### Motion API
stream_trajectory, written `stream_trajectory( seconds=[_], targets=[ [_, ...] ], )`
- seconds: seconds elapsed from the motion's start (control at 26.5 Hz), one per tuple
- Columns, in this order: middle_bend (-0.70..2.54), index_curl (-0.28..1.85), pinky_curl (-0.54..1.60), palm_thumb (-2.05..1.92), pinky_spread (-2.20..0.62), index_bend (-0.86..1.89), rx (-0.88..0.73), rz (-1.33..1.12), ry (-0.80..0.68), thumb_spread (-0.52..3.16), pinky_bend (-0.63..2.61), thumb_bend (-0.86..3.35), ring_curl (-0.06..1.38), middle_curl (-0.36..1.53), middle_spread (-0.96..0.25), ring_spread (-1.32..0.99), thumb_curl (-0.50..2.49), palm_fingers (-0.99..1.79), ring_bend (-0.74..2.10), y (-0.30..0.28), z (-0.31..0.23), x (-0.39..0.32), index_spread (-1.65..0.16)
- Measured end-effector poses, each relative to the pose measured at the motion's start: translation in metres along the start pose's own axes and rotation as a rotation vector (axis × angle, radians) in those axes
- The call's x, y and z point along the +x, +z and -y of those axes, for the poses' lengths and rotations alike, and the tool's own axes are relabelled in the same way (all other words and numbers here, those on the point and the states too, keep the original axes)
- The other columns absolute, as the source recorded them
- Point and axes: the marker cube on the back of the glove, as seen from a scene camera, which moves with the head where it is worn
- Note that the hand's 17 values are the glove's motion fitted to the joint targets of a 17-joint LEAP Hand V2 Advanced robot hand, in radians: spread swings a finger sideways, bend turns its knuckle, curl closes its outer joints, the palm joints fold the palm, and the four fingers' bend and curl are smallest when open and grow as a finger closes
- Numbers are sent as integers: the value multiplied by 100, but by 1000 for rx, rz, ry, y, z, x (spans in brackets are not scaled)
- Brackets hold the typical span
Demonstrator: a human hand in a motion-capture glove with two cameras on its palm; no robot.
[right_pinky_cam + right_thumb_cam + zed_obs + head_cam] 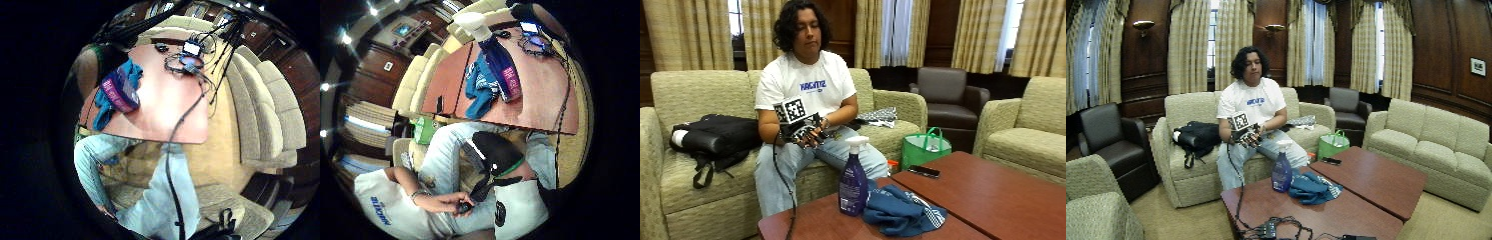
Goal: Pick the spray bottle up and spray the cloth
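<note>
1. The gloved right hand (794, 131) is held up over the person's lap, well back from the worktop (986, 192). Its fingers hang loosely curled and grasp nothing; the bare left hand (818, 136) touches it, apparently adjusting the glove.

2. The spray bottle (853, 177) stands upright near the worktop edge that faces the sofa, its white trigger head on top. It lies forward of and below the hands, well apart from them, so the reach would go out and down across the gap between the knees and the worktop.

3. Its long axis is vertical, so a grasp from the side around the purple body, or at the neck under the trigger, looks like the natural approach. Both hands are about equally far off, and the task falls to the gloved one.

4. The blue cloth (903, 211) is bunched just beside the bottle, touching its base on the side away from the gloved hand. A lifted bottle would need only a short turn of the nozzle toward it.
</note>
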Motion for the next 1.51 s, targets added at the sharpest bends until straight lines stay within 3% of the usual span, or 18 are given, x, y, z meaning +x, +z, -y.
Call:
stream_trajectory(
  seconds=[0.49, 1.06, 1.51],
  targets=[
    [26, 16, 22, 40, 16, 13, -11, 12, 22, 83, 37, 12, 24, 20, -11, -10, 15, 58, 48, 5, 0, -2, -38],
    [24, 20, 27, 46, 18, 13, -8, 82, 60, 97, 35, 3, 28, 28, -12, -12, 22, 59, 49, 56, 17, 7, -41],
    [25, 20, 30, 50, 17, 11, -31, 304, 130, 100, 33, -2, 31, 32, -13, -13, 25, 60, 50, 91, 56, 7, -40]
  ],
)
